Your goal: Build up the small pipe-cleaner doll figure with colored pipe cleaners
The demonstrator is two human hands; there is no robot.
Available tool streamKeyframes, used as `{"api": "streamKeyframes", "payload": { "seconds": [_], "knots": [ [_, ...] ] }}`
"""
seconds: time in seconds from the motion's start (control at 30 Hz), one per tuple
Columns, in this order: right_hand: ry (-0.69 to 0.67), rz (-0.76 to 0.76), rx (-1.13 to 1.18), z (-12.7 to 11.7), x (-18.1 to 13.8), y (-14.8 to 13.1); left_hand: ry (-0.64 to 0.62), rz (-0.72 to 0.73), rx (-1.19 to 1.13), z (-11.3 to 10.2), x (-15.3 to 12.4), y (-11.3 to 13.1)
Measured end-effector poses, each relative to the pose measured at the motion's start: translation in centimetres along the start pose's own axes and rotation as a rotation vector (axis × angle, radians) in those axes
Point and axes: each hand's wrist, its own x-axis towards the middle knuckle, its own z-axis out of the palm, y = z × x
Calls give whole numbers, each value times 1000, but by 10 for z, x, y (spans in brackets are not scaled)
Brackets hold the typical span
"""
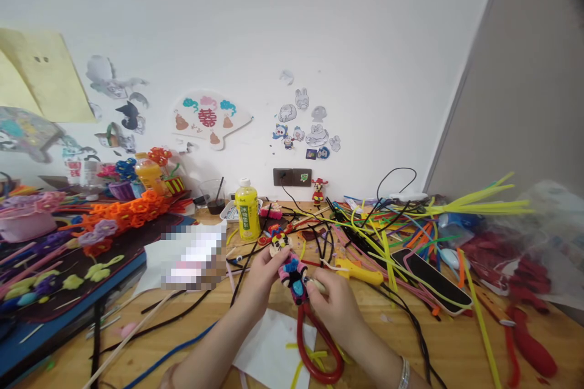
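A small pipe-cleaner doll (297,272) with a cat-like face, a red and blue hat and a pink, blue and black body is held upright above the table. My left hand (269,268) grips it, thumb on the front just below the face. My right hand (332,293) is closed at its lower right side, thumb and fingers pinching there; a small pale thing shows at the fingertips. Below the doll's feet hangs or lies a red loop-shaped handle (338,364); whether my right hand touches it is hidden. White paper (264,346) lies beneath.
A yellow glue gun (360,271) lies right of my hands. A yellow drink bottle (247,209) and a cup of dark drink (213,197) stand behind. Pipe cleaners (387,255) litter the right side; orange fuzzy flowers (123,213) lie left. Another small doll (318,193) stands by the wall.
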Motion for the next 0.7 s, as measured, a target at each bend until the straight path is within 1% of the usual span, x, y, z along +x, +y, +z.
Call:
{"api": "streamKeyframes", "payload": {
  "seconds": [0.13,0.3,0.4,0.57,0.7],
  "knots": [
    [11,-31,-55,-1,-1,0,6,-6,9,0,0,0],
    [41,-170,-102,-2,-3,-1,6,16,3,-2,1,-3],
    [49,-229,-153,-1,-5,-4,22,45,52,-1,2,-3],
    [39,-277,-242,-1,-8,-10,83,90,180,3,-1,3],
    [42,-270,-284,0,-8,-10,96,105,233,6,-3,6]
  ]
}}
